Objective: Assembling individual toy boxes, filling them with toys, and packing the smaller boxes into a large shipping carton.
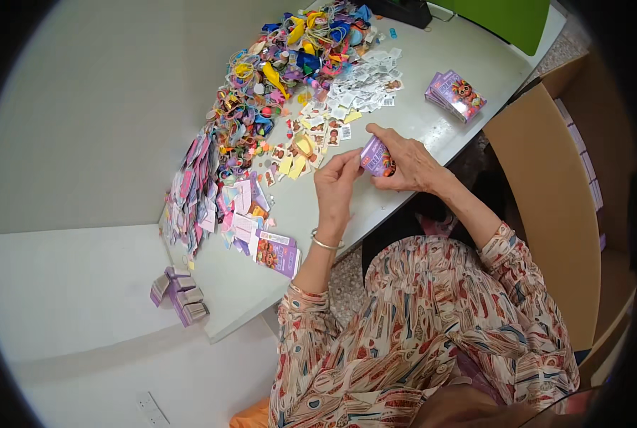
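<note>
Over the table's front edge I hold a small purple printed box (379, 158) between both hands. My right hand (411, 162) grips it from the right, thumb below and fingers above. At the box's left end, my left hand (336, 182) pinches with thumb and fingertips; whether it grips a flap or the box edge is hidden. A flattened purple carton (277, 254) lies beside my left forearm. Just beyond my hands are small picture stickers and yellow slips (300, 153), with a spread of white barcode labels (365, 82) farther back.
A long heap of colourful trinkets (261, 100) runs along the wall. Pink and purple cards (193, 182) pile at the left. Finished-looking purple boxes (458, 94) are stacked at the right. A large cardboard carton (546, 192) stands right of me, with purple boxes inside.
</note>
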`<state>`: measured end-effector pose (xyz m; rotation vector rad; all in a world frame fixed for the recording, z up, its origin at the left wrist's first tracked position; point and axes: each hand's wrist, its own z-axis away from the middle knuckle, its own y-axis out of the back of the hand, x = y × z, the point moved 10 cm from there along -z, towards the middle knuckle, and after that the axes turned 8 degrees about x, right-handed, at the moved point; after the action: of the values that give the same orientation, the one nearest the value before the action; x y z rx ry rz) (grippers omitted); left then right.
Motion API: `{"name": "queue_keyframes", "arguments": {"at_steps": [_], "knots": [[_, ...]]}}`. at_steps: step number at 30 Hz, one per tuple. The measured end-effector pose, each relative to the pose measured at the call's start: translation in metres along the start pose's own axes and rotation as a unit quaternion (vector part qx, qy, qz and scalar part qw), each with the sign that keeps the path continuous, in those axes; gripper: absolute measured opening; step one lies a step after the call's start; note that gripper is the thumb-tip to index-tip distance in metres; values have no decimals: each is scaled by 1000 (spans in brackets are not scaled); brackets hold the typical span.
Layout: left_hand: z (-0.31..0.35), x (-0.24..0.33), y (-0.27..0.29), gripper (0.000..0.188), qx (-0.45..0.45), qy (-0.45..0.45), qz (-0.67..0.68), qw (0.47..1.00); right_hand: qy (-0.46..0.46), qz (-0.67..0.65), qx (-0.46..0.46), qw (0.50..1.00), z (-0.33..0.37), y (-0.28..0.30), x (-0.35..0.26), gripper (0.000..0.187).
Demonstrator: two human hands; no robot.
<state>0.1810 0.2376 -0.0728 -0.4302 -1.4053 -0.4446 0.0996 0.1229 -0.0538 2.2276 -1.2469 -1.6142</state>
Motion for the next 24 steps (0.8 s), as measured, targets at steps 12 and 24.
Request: {"name": "queue_keyframes", "arguments": {"at_steps": [12,24], "knots": [[0,-13,2,20,52,-80,-49,994,-16,21,-3,1000,1,-7,7,80],[-5,-45,3,25,1,210,219,953,-4,81,-28,996,1,-12,3,86]]}}
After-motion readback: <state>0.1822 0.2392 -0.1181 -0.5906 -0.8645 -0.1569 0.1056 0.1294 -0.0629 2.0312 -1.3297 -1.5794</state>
